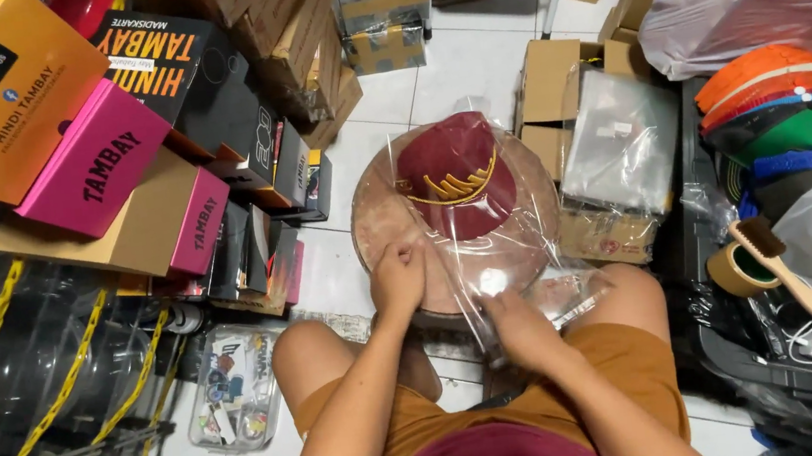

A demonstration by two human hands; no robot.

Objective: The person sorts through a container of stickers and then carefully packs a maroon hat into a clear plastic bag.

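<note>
**Now: cap in its clear bag, both of my hands on the plastic**

Down between my knees sits a round pinkish stool top (pixel 380 223), and on it lies the maroon cap (pixel 453 175) with yellow stitching, inside a clear plastic bag (pixel 518 236). My left hand (pixel 398 277) rests at the near edge of the stool, fingers curled down and pinching the bag's near edge. My right hand (pixel 520 327) is lower and closer to me, fingers closed on the loose end of the same bag, where the film bunches up by my right thigh. The cap itself lies beyond both hands, brim toward me, touched only through the plastic, if at all. To my left stand stacked boxes (pixel 87 156) in orange, pink and black. To my right, a pile of flat plastic sleeves (pixel 623 140) rests on cardboard, and a wooden brush (pixel 776 259) lies across a tape roll (pixel 738 274).
</note>
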